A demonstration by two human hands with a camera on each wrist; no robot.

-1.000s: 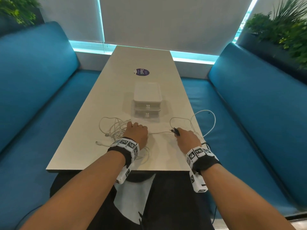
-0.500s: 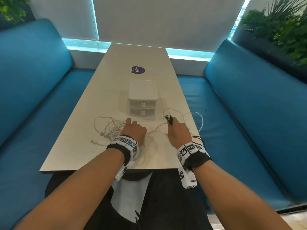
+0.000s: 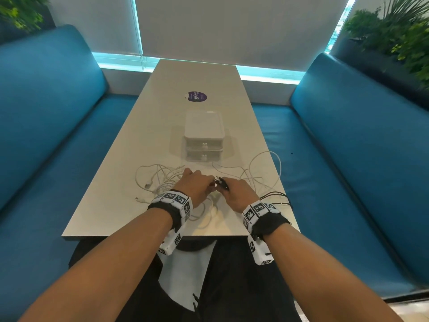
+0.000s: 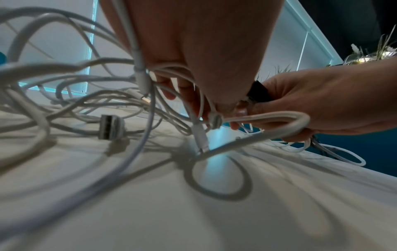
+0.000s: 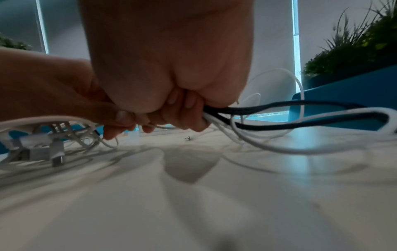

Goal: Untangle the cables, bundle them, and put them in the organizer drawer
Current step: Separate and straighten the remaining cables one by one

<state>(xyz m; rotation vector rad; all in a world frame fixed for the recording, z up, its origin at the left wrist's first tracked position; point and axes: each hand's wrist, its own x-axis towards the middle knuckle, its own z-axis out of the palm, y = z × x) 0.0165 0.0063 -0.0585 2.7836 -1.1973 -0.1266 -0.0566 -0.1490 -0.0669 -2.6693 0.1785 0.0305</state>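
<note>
Cables (image 3: 160,180) tangled near the bench's (image 3: 120,194) front edge.
Left hand (image 3: 193,185) pinches white strands; right hand (image 3: 236,191) clamps black-and-white cables, hands touching.

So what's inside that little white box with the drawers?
Can't tell. Both drawers of the organizer are shut and their fronts hide the inside. The white cables lie on the table in front of it, outside the drawers.

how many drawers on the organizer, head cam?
2. The small white plastic organizer at mid-table has an upper drawer and a lower drawer stacked directly beneath it, each with a small white knob, both closed. None appear hidden.
</note>
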